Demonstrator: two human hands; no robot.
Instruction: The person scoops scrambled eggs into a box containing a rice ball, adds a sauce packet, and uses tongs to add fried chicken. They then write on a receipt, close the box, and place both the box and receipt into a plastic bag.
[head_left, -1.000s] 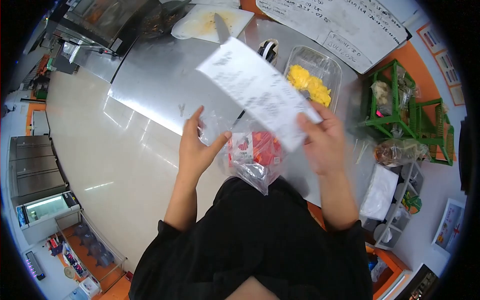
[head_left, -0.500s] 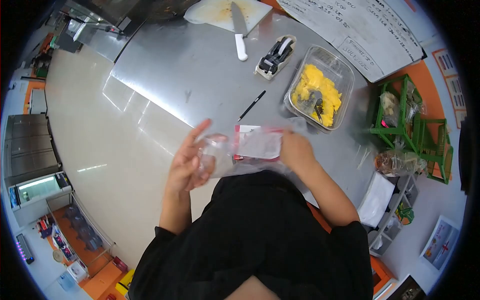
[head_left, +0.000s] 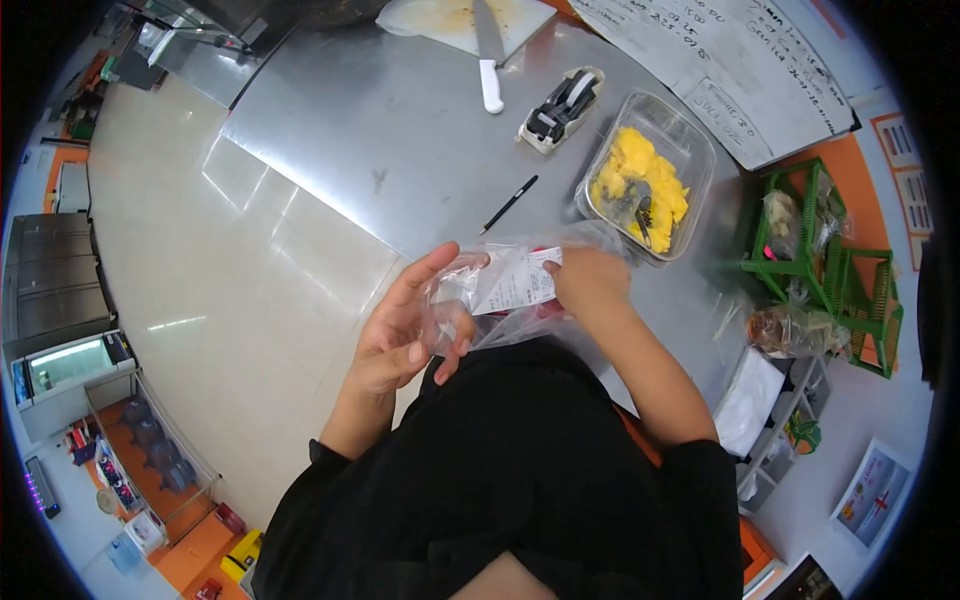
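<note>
My left hand is curved around the end of a clear plastic bag, with the film lying over its fingers. A white printed receipt lies tilted across the bag, close to my body. Its right end is pinched by my right hand, the thumb on top of the paper. Something red shows through the plastic beneath the receipt, partly hidden by my right hand. Just beyond the bag, a black pen rests on the metal table.
A clear tub of yellow food with a dark-handled utensil stands right of the pen. Farther back are a tape dispenser, a white-handled knife on a cutting board, and a whiteboard. Green baskets stand at the right.
The receipt has turned from level to tilted, its print now showing. My left hand has moved slightly right, its fingers curling more around the bag. My right hand keeps hold of the receipt.
</note>
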